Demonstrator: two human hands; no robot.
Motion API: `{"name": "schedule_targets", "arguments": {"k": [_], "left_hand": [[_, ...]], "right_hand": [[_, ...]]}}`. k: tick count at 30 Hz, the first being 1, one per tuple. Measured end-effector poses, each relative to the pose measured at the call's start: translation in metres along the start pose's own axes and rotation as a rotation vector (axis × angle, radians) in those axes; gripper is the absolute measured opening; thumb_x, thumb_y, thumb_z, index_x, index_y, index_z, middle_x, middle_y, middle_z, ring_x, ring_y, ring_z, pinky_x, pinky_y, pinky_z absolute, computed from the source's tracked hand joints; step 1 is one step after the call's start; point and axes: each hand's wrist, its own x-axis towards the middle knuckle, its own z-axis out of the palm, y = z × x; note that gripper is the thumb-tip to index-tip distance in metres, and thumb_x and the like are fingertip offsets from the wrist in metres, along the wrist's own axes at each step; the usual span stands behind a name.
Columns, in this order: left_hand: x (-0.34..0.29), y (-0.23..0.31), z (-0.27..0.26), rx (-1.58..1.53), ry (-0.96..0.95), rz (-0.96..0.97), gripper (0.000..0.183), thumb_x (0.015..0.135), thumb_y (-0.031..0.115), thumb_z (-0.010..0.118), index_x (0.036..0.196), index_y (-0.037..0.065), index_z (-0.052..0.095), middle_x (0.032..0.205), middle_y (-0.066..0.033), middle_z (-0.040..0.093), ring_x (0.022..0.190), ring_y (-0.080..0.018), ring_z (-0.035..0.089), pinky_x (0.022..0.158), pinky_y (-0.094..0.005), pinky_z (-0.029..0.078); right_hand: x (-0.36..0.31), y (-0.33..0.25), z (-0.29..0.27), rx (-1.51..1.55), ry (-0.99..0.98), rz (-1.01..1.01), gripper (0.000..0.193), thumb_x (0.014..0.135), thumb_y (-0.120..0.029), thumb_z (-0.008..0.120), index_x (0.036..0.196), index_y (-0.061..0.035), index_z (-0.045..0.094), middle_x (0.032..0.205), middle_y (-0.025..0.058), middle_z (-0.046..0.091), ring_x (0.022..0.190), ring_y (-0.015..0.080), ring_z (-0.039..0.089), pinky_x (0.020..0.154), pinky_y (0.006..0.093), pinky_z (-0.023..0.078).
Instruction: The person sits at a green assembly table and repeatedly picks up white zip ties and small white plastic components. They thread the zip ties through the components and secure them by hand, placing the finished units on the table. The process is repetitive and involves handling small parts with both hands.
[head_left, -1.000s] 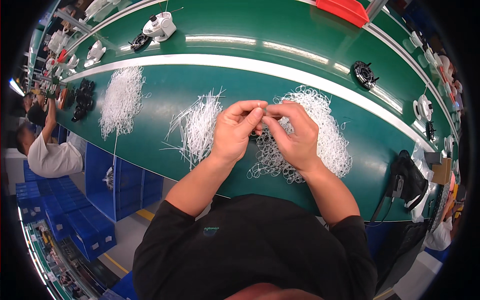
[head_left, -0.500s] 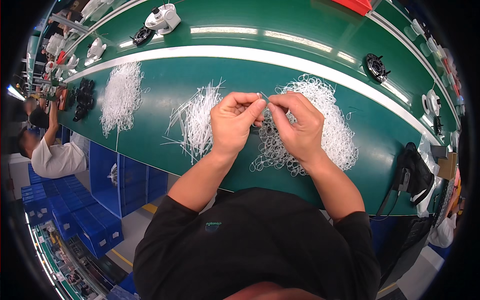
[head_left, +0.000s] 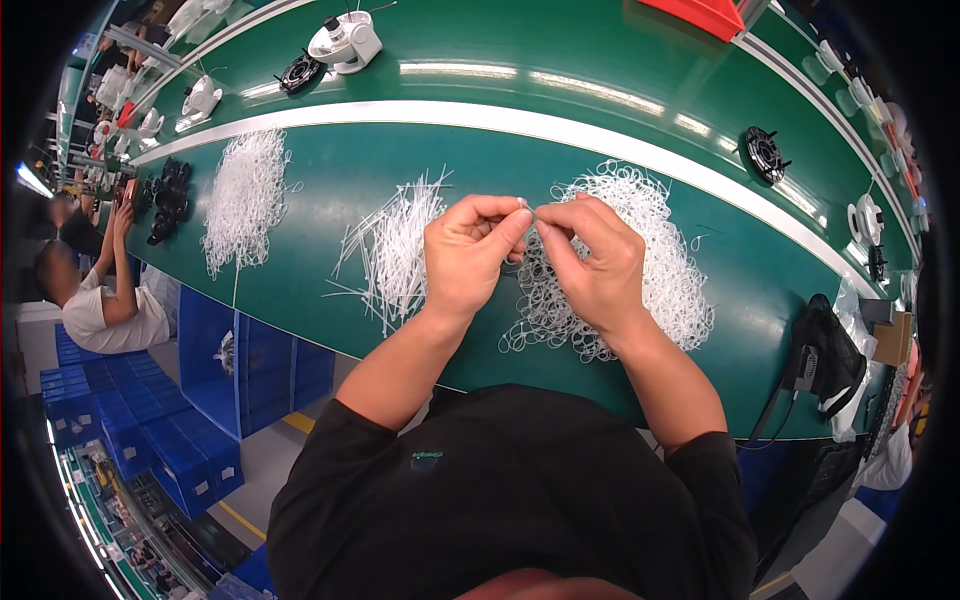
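My left hand point(head_left: 468, 250) and my right hand point(head_left: 598, 258) meet above the green table, thumbs and index fingers pinched together. Between the fingertips runs a thin white cable tie point(head_left: 529, 209), mostly covered by the fingers. Behind and beneath my right hand spreads a large pile of looped white cable ties point(head_left: 665, 265). Beside my left hand lies a bundle of straight white cable ties point(head_left: 398, 245), loosely fanned out.
Another pile of looped ties point(head_left: 245, 195) lies farther left, near black parts point(head_left: 170, 200). Beyond a white rail point(head_left: 450, 112), a white device point(head_left: 346, 42) and a black round part point(head_left: 765, 155) sit on a green surface. A black bag point(head_left: 828, 355) lies right. A co-worker point(head_left: 110, 305) sits left.
My fingertips have drawn closer together over the cable tie, and less of it sticks out. The white device and black round parts beyond the rail have shifted right. The co-worker's arms have moved.
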Motion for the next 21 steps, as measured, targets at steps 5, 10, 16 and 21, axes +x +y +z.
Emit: {"name": "schedule_targets", "arguments": {"k": [5,10,16,21], "left_hand": [[-0.003,-0.004,0.0,0.217,-0.063,0.166,0.012,0.09,-0.001,0.066,0.101,-0.002,0.07,0.088,-0.0053,0.067,0.073,-0.0092,0.063,0.063,-0.022,0.051],[0.0,0.006,0.0,0.523,-0.162,0.271,0.013,0.088,0.0,0.067,0.101,-0.002,0.071,0.089,-0.0081,0.066,0.073,-0.0127,0.063,0.064,-0.0253,0.051],[0.003,0.022,-0.018,0.689,-0.196,0.295,0.013,0.087,0.005,0.069,0.099,-0.001,0.07,0.087,-0.0089,0.067,0.073,-0.0144,0.064,0.065,-0.0274,0.052],[0.027,0.049,-0.104,1.003,0.165,0.235,0.013,0.084,0.011,0.072,0.089,0.001,0.067,0.083,-0.0143,0.068,0.074,-0.0289,0.067,0.068,-0.0373,0.053]], "right_hand": [[0.004,0.001,0.001,0.012,-0.02,0.005,0.009,0.08,0.002,0.071,0.088,-0.0038,0.069,0.076,0.0091,0.067,0.066,0.0258,0.064,0.081,0.0387,0.052],[0.003,-0.003,-0.005,0.017,-0.074,0.131,0.006,0.083,0.001,0.07,0.089,-0.0028,0.068,0.078,0.0082,0.068,0.065,0.0219,0.065,0.096,0.0429,0.049],[0.006,-0.004,-0.007,0.038,-0.18,0.271,0.009,0.082,-0.001,0.071,0.091,-0.0008,0.067,0.08,0.0102,0.066,0.071,0.0216,0.064,0.074,0.037,0.051],[0.013,0.002,-0.023,-0.152,-0.225,0.183,0.012,0.082,-0.007,0.072,0.092,-0.0013,0.068,0.085,0.0108,0.067,0.077,0.0249,0.063,0.074,0.0354,0.05]]}}
